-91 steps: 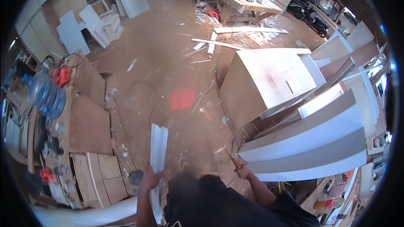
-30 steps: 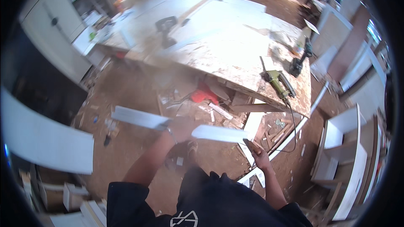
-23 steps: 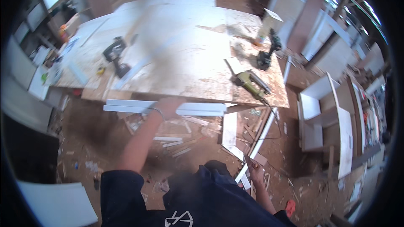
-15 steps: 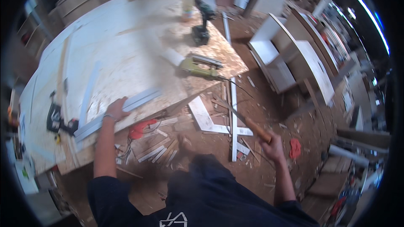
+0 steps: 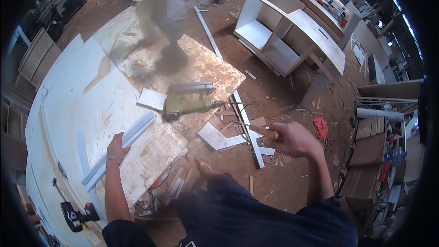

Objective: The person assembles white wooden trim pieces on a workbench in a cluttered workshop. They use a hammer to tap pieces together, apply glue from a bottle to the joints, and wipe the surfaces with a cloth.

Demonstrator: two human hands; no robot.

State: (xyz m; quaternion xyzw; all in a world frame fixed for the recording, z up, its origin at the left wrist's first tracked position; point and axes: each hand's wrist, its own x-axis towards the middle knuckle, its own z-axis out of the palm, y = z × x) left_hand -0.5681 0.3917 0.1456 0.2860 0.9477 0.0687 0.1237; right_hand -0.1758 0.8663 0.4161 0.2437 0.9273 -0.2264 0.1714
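My left hand (image 5: 117,148) presses on a long, pale grooved strip (image 5: 137,129), fingers closed over it. The strip lies slantwise on the light wooden worktable (image 5: 68,96). My right hand (image 5: 292,140) is raised over the floor to the table's right, wrapped round the wooden handle of a tool (image 5: 271,133). Its thin metal end points left; its exact kind is unclear. An olive-green nail gun (image 5: 187,105) lies on the table beyond the strip, beside a small white block (image 5: 152,99).
A dark cordless drill (image 5: 173,55) stands blurred at the far side; another drill (image 5: 73,216) lies at the near left. An open white cabinet (image 5: 270,36) stands on the floor beyond. Wood offcuts, a long white bar (image 5: 249,132) and a red cloth (image 5: 321,128) litter the floor.
The view has shifted and turned. My right hand has drawn in closer with the tool, which now points more level to the left. My left hand stays on the strip.
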